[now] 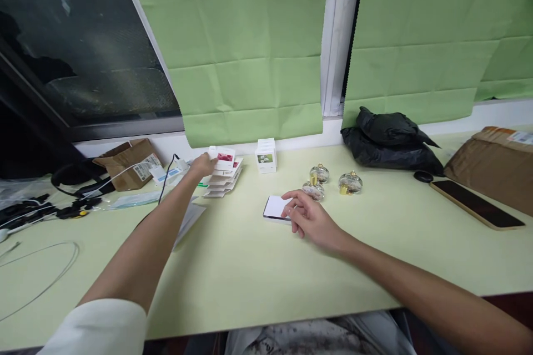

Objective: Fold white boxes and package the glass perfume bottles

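left hand (pixel 202 166) far left, fingers pinching one small white box (pixel 224 158) atop a fanned stack of flat boxes (pixel 222 182), count unclear. right hand (pixel 310 218) centre, fingers loosely spread, touching one white card (pixel 276 207). three glass ornaments (pixel 328 181) just beyond; one upright box (pixel 266 155); one phone (pixel 477 203) right.

Black bag (pixel 389 136), phone (pixel 477 203), brown parcel (pixel 493 163), three glass ornaments (pixel 350 182) on table (pixel 250 272).

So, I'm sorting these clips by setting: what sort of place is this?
Probably a small packing desk by a window: a stack of small white boxes, glass bauble ornaments, and parcels such as the brown wrapped package on a pale green table.
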The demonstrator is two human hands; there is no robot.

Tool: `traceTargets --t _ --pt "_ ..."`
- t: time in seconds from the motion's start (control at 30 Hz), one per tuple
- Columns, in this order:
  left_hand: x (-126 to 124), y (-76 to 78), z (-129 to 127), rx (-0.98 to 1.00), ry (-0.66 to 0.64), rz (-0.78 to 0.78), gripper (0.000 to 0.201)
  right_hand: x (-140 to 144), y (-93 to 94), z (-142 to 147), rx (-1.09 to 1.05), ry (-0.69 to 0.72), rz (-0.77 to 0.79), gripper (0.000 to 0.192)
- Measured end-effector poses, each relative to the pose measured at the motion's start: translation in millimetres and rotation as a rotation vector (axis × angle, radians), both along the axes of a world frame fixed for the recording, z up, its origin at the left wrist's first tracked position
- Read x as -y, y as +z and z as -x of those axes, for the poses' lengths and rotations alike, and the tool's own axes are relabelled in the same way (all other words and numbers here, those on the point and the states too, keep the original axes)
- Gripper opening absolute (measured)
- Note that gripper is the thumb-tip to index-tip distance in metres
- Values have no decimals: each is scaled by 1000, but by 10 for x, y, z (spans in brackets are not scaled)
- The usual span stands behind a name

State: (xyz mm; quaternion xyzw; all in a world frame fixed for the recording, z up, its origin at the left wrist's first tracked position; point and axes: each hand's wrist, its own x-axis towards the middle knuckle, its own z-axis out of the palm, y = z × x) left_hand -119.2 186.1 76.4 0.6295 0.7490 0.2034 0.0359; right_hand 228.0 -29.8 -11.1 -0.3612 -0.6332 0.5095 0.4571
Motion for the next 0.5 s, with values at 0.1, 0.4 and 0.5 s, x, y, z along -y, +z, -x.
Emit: traceTargets --t 0.1,0.4,0.5 --pt "-27 -158 -51 -68 57 97 44 11 6 -7 24 -7 2 29" --pt "73 -439 -397 -141 -89 265 43 22 29 -14 54 -26 1 28" --pt "139 -582 -508 -147 -66 283 73 29 34 -23 78 -27 -2 29"
